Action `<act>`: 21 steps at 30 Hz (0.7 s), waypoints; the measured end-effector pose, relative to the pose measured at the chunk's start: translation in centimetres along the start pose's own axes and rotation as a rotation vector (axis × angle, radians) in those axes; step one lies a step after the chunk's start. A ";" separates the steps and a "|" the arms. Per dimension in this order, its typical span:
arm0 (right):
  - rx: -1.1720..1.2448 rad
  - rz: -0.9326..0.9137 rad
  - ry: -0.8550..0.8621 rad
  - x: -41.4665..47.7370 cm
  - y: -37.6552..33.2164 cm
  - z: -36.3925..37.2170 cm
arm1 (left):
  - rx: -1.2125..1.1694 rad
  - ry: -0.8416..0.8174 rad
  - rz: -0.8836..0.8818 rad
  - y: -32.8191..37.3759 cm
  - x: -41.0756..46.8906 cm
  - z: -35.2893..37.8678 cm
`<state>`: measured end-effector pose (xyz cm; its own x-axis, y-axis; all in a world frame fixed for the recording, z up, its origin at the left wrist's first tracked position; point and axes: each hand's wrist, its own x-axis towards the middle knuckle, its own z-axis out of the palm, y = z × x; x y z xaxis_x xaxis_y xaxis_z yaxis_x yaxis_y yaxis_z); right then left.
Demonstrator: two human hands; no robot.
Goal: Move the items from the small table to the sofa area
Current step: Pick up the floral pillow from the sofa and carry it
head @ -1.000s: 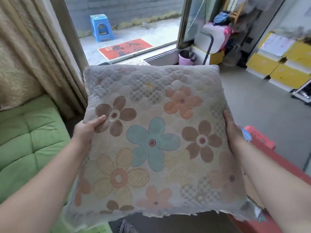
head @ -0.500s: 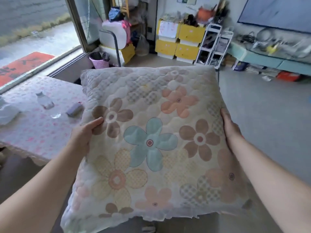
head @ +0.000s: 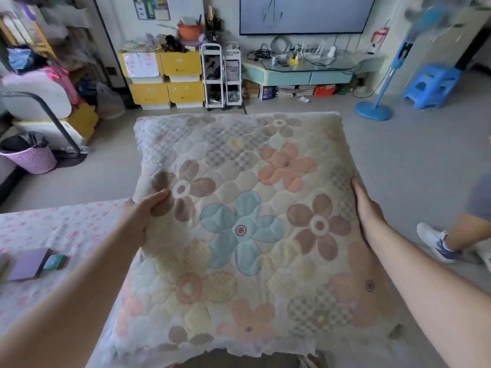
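Observation:
A large quilted cushion [head: 247, 227] with brown, blue and orange flowers fills the middle of the view, held up in front of me above the floor. My left hand [head: 140, 216] grips its left edge, thumb lying on the front face. My right hand [head: 368, 208] grips the right edge, with the fingers hidden behind the cushion. At the lower left lies the small table [head: 53, 229] under a pink floral cloth, with a purple pad [head: 28, 264] and a small green item [head: 54, 261] on it. The sofa is out of view.
Another person's leg and white shoe [head: 435, 243] stand on the floor at the right. Yellow storage bins [head: 167, 78], a white trolley [head: 220, 75], a blue fan stand [head: 374, 110] and a blue stool [head: 430, 86] line the far wall. A purple basket [head: 29, 158] sits at the left.
My view has swung right, from the green sofa and window past the table to the far wall of the room. Both hands keep the same hold on the cushion.

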<state>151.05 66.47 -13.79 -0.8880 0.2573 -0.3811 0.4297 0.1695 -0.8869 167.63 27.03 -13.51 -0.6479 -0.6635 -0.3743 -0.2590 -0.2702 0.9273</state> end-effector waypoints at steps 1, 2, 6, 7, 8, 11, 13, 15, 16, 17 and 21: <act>0.012 0.000 0.017 0.7 0.1 -1.0 | 0.008 -0.014 0.000 0.0 0.1 1.5; 0.029 0.001 0.028 1.5 0.3 -2.1 | 0.019 -0.027 0.000 0.1 0.2 3.0; 0.056 0.042 0.034 5.4 0.4 -6.3 | 0.047 -0.029 0.015 0.0 0.3 9.5; 0.061 0.057 0.035 6.6 0.2 -7.5 | 0.048 -0.028 0.015 -0.2 0.4 11.3; 0.063 0.074 0.037 7.5 0.2 -8.2 | 0.058 -0.028 0.017 -0.3 0.3 12.5; 0.071 0.104 0.041 12.2 -0.8 -12.3 | 0.049 -0.043 0.013 -1.1 0.0 18.7; 0.071 0.084 0.045 15.4 -1.2 -14.6 | 0.039 -0.028 0.017 -1.7 -0.3 22.3; 0.046 0.059 0.045 18.6 -1.6 -16.9 | 0.030 -0.018 0.018 -2.3 -0.7 25.8; 0.042 0.062 0.048 19.9 -1.8 -17.9 | 0.023 -0.020 0.022 -2.6 -0.8 27.3; 0.040 0.068 0.056 21.3 -2.1 -18.9 | 0.015 -0.027 0.027 -2.8 -0.8 28.9; 0.026 0.064 0.086 25.8 -3.7 -21.4 | 0.008 -0.026 -0.009 -2.7 -0.3 34.2</act>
<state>130.04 92.83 -14.81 -0.8408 0.3481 -0.4145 0.4801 0.1259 -0.8681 144.02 51.83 -15.75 -0.6640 -0.6426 -0.3822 -0.2702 -0.2704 0.9240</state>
